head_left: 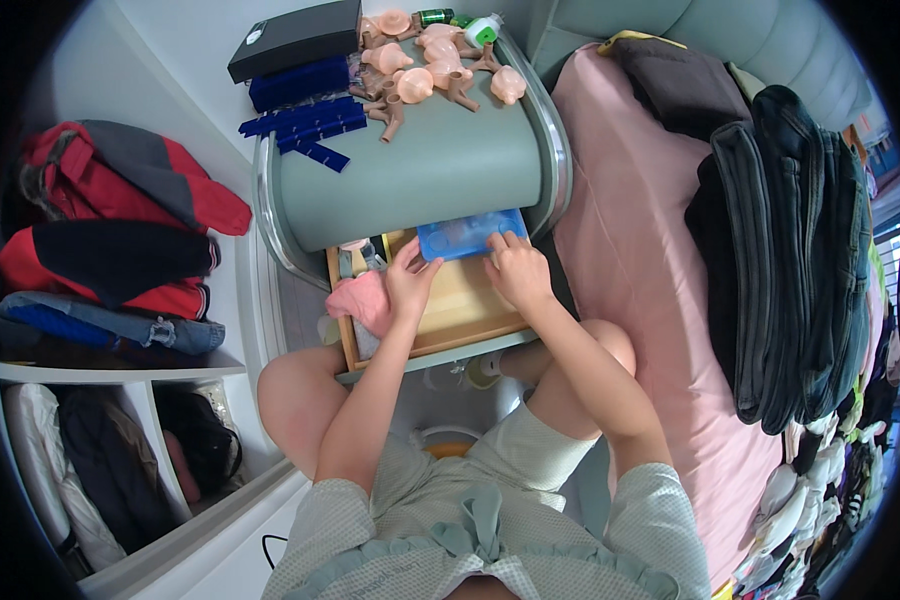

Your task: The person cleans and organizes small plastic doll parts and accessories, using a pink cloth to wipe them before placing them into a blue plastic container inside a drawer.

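A flat, translucent blue plastic box (pixel 458 238) sits at the back of a pulled-out wooden drawer (pixel 460 310), partly under the cabinet's overhang. My left hand (pixel 408 282) grips its near left corner, thumb on the front edge and fingers at the side. At the opposite corner, my right hand (pixel 517 268) has bent fingers closed on the box's front right edge. What lies inside the box is too blurred to name. Beside my left wrist, a pink cloth (pixel 362 302) hangs over the drawer's left side, among small items in a narrow section.
On the green bedside cabinet (pixel 410 175) lie a black box (pixel 295 38), dark blue strips (pixel 315 128) and several pinkish bulb-shaped pieces (pixel 440 70). A bed with a pink sheet (pixel 620 230) and folded jeans (pixel 790 260) stands right. Left, shelves (pixel 120 372) hold folded clothes.
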